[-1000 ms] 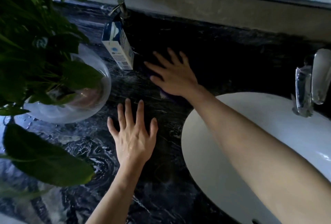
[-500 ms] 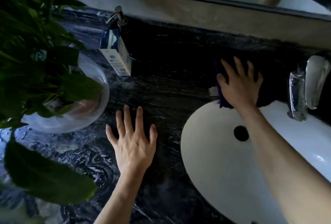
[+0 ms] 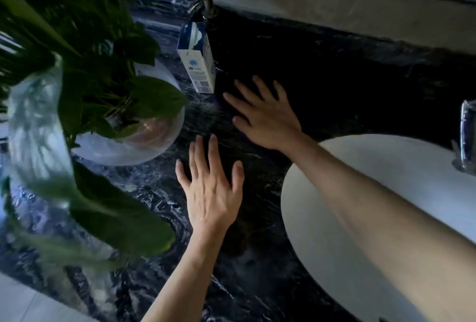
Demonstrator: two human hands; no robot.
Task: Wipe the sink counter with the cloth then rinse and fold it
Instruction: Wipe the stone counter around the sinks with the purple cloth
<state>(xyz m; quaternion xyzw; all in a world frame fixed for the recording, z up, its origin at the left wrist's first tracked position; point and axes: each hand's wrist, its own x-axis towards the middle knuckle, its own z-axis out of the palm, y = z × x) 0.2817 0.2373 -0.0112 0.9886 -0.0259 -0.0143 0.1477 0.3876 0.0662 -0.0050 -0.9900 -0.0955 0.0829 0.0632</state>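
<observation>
Cloth barely visible under flat right hand (image 3: 265, 118), beside carton (image 3: 198, 64).

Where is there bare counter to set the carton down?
Free: dark counter between right hand, backsplash and faucet; also the front strip below the left hand. Crowded: around the carton, glass bowl and plant.

Both hands flat on dark counter (image 3: 257, 283), left hand (image 3: 210, 193), right hand (image 3: 265, 118)
</observation>
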